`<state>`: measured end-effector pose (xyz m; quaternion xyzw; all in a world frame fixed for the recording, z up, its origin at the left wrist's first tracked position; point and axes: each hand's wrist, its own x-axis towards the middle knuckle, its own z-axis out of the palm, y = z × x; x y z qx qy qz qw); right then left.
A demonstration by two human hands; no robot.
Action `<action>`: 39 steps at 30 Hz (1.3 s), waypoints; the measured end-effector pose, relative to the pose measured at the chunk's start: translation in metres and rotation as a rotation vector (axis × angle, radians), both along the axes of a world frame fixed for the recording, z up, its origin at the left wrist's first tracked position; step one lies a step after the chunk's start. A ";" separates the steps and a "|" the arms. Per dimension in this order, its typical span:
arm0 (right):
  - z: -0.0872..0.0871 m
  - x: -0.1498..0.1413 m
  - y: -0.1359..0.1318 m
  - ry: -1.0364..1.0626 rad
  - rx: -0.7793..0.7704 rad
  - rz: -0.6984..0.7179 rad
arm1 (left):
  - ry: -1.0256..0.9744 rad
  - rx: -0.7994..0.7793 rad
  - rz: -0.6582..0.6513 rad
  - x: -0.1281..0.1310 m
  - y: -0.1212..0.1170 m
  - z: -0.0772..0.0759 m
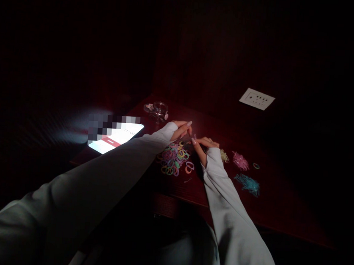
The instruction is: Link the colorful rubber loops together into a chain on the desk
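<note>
My left hand (181, 129) is above the far side of a pile of small coloured hair ties (173, 160), its fingers bent together. Close by on the right, my right hand (204, 144) is in a pinch, thumb and fingertip almost meeting the left fingers. Whatever lies between the fingertips is too small and dark to make out. Right of my right hand are a yellowish bundle (224, 156), partly hidden by the sleeve, a pink bundle (240, 160) and a teal bundle (248, 185) of thin strands. One green-and-pink ring (255, 166) lies apart.
A clear round jar (159, 110) stands at the back of the dark red table (283, 211), a lid-like disc (147, 107) beside it. On the left glows a phone (112, 141), partly behind my left sleeve. A white socket plate (257, 99) is on the wall.
</note>
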<state>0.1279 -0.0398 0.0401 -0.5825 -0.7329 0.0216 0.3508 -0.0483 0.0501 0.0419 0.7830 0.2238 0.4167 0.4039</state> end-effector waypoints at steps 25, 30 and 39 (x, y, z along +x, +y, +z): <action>-0.007 0.003 0.002 0.056 -0.022 0.056 | 0.067 0.081 -0.007 0.010 0.008 -0.007; -0.002 0.011 -0.005 0.043 0.099 -0.068 | 0.107 0.086 0.056 0.011 0.008 -0.008; 0.005 0.043 -0.015 0.117 0.231 -0.433 | 0.427 0.391 0.176 0.024 0.011 -0.004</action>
